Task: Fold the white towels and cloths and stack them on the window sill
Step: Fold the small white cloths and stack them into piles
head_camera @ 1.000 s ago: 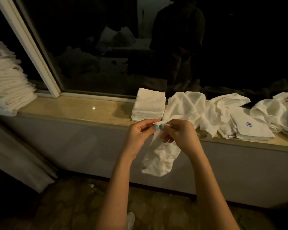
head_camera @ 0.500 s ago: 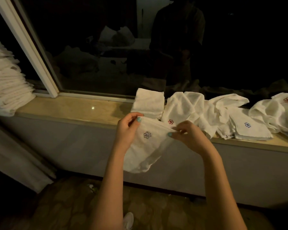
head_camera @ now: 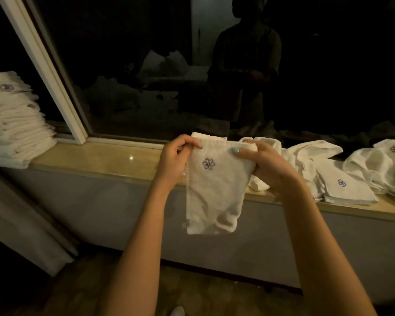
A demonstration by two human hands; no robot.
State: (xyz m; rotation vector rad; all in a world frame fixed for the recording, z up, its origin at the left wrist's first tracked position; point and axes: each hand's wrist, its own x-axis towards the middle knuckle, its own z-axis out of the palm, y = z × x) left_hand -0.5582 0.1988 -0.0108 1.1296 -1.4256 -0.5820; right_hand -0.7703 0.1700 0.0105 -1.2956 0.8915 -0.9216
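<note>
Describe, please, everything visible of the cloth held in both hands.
The cloth is white, terry-like, with a dark embroidered flower near its top. It hangs narrow, lower edge rumpled, before the window sill. The left hand pinches its top left corner; the right hand grips its top right.

Folded stack [head_camera: 14, 124] lies left on sill [head_camera: 105, 159], loose cloths [head_camera: 342, 179] right.
</note>
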